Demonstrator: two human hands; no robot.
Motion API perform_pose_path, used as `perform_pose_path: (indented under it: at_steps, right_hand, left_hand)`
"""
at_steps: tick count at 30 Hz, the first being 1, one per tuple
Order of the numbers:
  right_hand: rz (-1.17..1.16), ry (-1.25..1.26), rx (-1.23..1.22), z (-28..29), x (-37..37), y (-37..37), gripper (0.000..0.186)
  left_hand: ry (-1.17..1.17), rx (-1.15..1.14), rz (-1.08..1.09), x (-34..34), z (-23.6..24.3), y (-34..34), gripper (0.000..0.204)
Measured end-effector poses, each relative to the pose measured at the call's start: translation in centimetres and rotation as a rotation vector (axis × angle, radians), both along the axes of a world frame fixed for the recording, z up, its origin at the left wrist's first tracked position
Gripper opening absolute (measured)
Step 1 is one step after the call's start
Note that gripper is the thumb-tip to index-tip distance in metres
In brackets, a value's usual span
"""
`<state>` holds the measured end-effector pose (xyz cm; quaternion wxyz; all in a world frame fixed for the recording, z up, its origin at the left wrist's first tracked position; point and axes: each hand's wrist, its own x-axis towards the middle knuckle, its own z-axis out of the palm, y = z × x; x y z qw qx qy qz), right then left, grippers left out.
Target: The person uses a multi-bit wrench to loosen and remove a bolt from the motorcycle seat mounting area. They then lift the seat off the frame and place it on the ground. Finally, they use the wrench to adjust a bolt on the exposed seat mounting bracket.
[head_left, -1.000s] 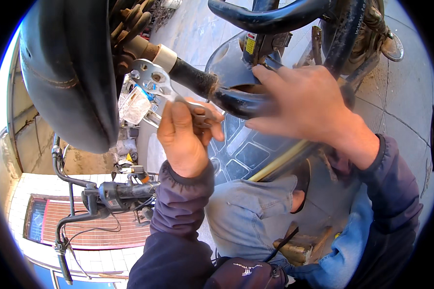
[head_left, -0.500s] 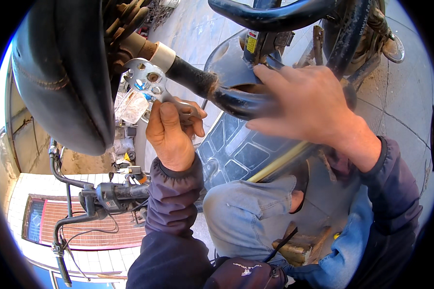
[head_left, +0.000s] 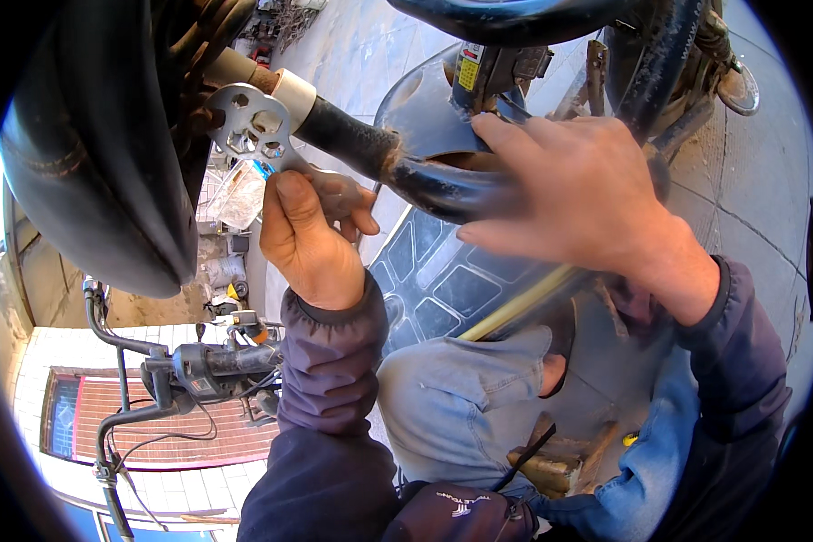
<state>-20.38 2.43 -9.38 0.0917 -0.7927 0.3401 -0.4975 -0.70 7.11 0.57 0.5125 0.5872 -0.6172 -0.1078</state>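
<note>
"Head view, biggest things first: what surrounds me?"

"Outdoors, it seems. A white tiled wall (head_left: 199, 488) fills the lower left, and grey paving (head_left: 768, 208) crossed by joint lines spreads along the right."

"And nearer?"

"A dark padded seat (head_left: 99, 181), as I read its stitched seam, looms at upper left. A black ribbed footboard (head_left: 465, 289) lies below my hands. Between them a black tube (head_left: 352, 140) slants from a pale collar (head_left: 294, 98) to beneath my right hand (head_left: 569, 199)."

"Why is that hand there?"

"Probably to steady the tube: it lies across it, thumb and fingers spread to opposite sides. It's blurred on my feed, so I can't tell whether it grips or merely rests."

"My left hand (head_left: 312, 244)?"

"Grasping a flat metal spanner (head_left: 253, 122), thumb on top, fingers curled behind. I'm holding it by the narrower part, which I'd judge keeps the broad head free. That head sits in front of the tube's collar end, beside the seat; whether it touches anything, I can't tell."

"Smallest detail?"

"The holes through that head, of differing sizes."
</note>
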Motion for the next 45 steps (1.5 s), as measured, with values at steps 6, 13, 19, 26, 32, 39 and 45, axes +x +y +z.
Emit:
perform_pose_path:
  at_steps: [6,13,19,26,32,39,45]
  right_hand:
    - [0.02,0.057,0.081,0.1,-0.1,0.1,0.068]
    - [0.026,0.064,0.09,0.2,-0.1,0.2,0.068]
    - [0.024,0.07,0.092,0.1,0.0,0.1,0.069]
    - [0.005,0.081,0.077,0.1,-0.1,0.2,0.071]
    - [0.019,0.072,0.086,0.1,-0.1,0.1,0.071]
    - [0.007,0.06,0.064,0.1,-0.1,0.2,0.071]
    - [0.005,0.058,0.061,0.1,-0.2,0.1,0.071]
  left_hand:
    - [-0.077,-0.047,-0.012,2.2,0.6,0.1,0.038]
    - [-0.135,-0.058,-0.023,3.1,2.1,0.5,0.042]
    - [-0.227,-0.138,0.003,4.8,2.4,-0.8,0.038]
    - [-0.055,-0.038,-0.128,2.6,1.3,-0.1,0.043]
    - [0.107,0.033,-0.196,0.3,0.1,-0.2,0.043]
    - [-0.02,-0.039,-0.089,2.5,0.8,-0.3,0.035]
    - [0.001,-0.029,-0.083,2.2,0.8,-0.1,0.04]
